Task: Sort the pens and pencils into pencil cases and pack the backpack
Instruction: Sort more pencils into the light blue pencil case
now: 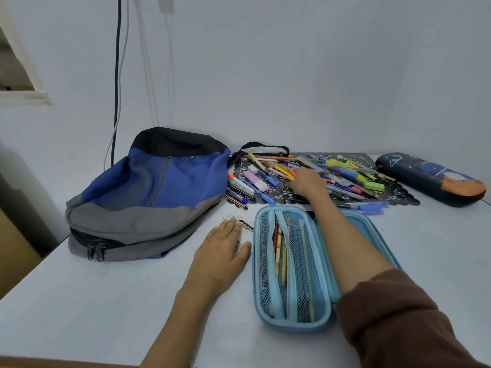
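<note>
A light blue pencil case (292, 264) lies open on the white table, with several pencils behind its mesh pocket. Beyond it a heap of pens, pencils and markers (332, 173) covers a black lace mat (398, 195). My right hand (308, 183) reaches over the case and rests palm down on the heap; whether its fingers hold a pen I cannot see. My left hand (225, 248) lies flat on the table left of the case, fingers apart and holding nothing. A blue, grey and black backpack (148, 192) lies at the left. A dark space-print pencil case (433, 179) lies at the far right.
More pens (239, 192) lie loose between the backpack and the mat. Cables (117, 75) hang down the wall behind the backpack. The table's left edge (34, 272) runs diagonally beside the backpack. A worn stain (244, 224) marks the table by my left fingertips.
</note>
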`<state>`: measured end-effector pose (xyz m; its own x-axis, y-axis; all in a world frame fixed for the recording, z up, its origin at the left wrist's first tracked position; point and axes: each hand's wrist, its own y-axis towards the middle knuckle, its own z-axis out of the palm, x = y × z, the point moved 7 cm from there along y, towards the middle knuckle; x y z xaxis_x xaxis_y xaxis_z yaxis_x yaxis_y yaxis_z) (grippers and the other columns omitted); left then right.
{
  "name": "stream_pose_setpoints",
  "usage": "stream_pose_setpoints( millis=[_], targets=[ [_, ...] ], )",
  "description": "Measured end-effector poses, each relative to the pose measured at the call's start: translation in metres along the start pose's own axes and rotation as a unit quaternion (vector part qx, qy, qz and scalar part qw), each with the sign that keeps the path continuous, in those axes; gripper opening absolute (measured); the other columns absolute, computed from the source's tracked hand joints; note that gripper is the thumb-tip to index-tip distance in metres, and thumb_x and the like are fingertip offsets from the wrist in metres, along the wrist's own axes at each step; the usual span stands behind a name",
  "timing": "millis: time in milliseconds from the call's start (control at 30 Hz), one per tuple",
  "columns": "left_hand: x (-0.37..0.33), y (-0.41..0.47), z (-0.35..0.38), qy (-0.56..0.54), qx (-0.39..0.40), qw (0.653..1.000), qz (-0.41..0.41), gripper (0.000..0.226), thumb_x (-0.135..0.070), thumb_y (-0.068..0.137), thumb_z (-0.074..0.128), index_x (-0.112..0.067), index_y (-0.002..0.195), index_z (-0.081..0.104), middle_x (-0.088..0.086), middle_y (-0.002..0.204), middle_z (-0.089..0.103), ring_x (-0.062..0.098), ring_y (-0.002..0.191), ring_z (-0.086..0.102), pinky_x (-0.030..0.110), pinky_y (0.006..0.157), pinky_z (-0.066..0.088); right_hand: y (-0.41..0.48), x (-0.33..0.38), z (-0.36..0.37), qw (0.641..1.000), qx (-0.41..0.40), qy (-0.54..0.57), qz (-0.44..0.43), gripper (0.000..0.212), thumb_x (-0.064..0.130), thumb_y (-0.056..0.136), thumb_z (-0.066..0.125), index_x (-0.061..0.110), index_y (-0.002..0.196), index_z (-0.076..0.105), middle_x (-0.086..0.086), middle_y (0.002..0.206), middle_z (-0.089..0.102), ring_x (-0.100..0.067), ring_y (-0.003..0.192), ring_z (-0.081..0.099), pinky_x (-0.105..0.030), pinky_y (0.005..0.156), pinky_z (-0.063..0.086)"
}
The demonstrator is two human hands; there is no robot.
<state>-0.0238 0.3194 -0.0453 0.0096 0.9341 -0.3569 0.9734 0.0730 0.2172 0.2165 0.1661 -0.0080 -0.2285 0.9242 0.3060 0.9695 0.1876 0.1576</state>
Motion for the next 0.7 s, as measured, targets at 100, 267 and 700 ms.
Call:
stream_pose_setpoints(
  millis=[100,267,700],
  targets=[
    [0.000,0.000,0.000,-0.001,0.001,1.000,-0.001,0.059,-0.044,0.102,0.032,-0.022,0.155,0.020,-0.006,0.162,0.013,0.005,0.148,0.007,0.023,0.120,0.003,-0.003,0.001,-0.003,1.000,-0.011,0.000,0.001,0.019,0.030,0.091,0.060,0.013,0.098,0.056,-0.009,0.103,0.064,-0.030,0.096,0.060,-0.034,0.068,0.041],
    [-0.001,-0.001,-0.001,-0.004,0.000,1.000,-0.003,0.059,-0.044,0.102,0.032,-0.022,0.155,0.020,-0.006,0.162,0.013,0.005,0.148,0.007,0.022,0.119,0.003,-0.009,0.007,-0.015,0.999,-0.031,-0.013,-0.001,0.040,0.049,0.085,0.066,0.013,0.091,0.050,-0.004,0.090,0.057,-0.024,0.082,0.052,-0.032,0.065,0.039],
    [0.000,-0.001,0.000,-0.002,0.006,1.000,-0.008,0.059,-0.045,0.102,0.031,-0.022,0.155,0.019,-0.006,0.162,0.013,0.005,0.148,0.006,0.024,0.121,0.003,-0.006,0.019,-0.006,0.998,0.028,-0.045,-0.037,0.020,0.032,0.098,0.049,0.013,0.093,0.048,-0.006,0.095,0.051,-0.029,0.094,0.056,-0.033,0.072,0.039]
  ],
)
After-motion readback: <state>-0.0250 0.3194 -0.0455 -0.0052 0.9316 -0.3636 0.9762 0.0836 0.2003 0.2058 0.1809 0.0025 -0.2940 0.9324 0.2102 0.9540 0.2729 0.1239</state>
